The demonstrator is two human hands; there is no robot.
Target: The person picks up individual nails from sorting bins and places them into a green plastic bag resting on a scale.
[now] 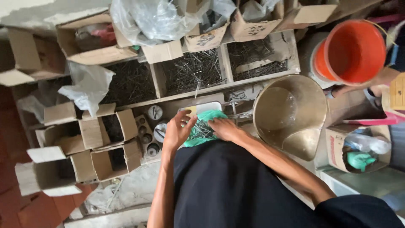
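Observation:
A green plastic bag (203, 126) with dark nails inside lies on a small white tray (207, 107) just in front of my black shirt. My left hand (177, 131) holds the bag's left edge, fingers raised over it. The bag's right side is under my right hand (223, 128), whose fingers curl into the plastic. The two hands keep the bag's mouth apart. The lower part of the bag is hidden behind my body.
Beyond the tray runs a wooden rack of nail compartments (192, 69). Open cardboard boxes (105, 143) crowd the left, round metal weights (154, 112) beside them. A large metal scoop pan (291, 114) sits at right. Another person's hand (382, 78) holds an orange bucket (354, 50).

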